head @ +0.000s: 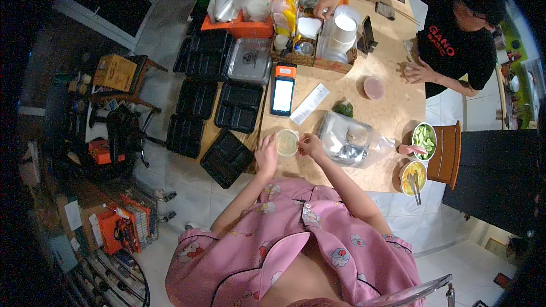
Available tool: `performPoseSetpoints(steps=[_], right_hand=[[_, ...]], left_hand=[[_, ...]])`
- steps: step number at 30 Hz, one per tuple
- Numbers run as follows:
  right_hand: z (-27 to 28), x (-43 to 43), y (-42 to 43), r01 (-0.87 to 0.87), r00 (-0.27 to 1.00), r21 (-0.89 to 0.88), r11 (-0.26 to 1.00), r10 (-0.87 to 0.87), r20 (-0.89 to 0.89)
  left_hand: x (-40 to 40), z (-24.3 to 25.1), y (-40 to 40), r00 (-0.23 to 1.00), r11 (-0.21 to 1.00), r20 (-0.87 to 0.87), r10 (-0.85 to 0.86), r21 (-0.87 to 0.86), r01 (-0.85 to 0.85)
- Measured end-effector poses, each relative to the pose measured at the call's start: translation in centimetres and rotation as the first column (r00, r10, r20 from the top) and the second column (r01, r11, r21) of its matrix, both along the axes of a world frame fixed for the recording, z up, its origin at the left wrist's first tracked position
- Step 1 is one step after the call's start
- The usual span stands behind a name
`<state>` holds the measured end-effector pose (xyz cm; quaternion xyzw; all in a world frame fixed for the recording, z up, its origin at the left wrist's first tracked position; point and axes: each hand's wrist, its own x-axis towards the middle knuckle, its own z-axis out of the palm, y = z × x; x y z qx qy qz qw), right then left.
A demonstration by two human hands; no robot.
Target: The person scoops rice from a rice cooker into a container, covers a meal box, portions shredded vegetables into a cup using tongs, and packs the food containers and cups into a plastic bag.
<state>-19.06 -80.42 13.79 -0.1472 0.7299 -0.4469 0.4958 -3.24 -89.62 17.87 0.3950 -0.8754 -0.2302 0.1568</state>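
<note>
A round translucent plastic tub (287, 143) stands before me near the table's front edge, with something pale in it. My left hand (267, 156) grips its left side. On the opposite side, the fingers of my right hand (310, 146) pinch the rim. Whether a lid sits on the tub is hard to make out. Just right of my right hand lies a clear plastic bag (347, 138) around a packed food container. Behind that is a small bag of green food (343, 108). A printed paper slip (309, 104) and a handheld terminal (283, 89) with a lit screen lie beyond the tub.
Black compartment trays (227, 158) cover the table's left side. A tub with pinkish contents (374, 88) is farther back. Bowls of sliced cucumber (424, 138) and shredded vegetables (410, 175) with tongs stand right. Across the table, a co-worker (458, 47) reaches toward stacked white cups (343, 34).
</note>
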Motion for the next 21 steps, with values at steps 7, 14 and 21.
performPoseSetpoints(steps=[7, 14, 21], right_hand=[[0.5, 1.8, 0.4, 0.052, 0.933, 0.029, 0.998, -0.059, 0.354], [1.1, -0.7, 1.2, -0.12, 0.945, 0.04, 0.992, 0.102, 0.31], [-1.7, -0.7, -1.0, -0.05, 0.995, 0.047, 0.998, 0.045, 0.088]], left_hand=[[-3.1, -1.3, 0.8, 0.998, 0.996, -0.028, -0.053, 0.076, 0.055], [-3.6, -1.1, 0.8, 0.992, 0.996, 0.104, -0.068, -0.053, 0.074], [-3.8, 0.0, 0.1, 0.99, 0.993, 0.09, -0.108, 0.052, 0.104]])
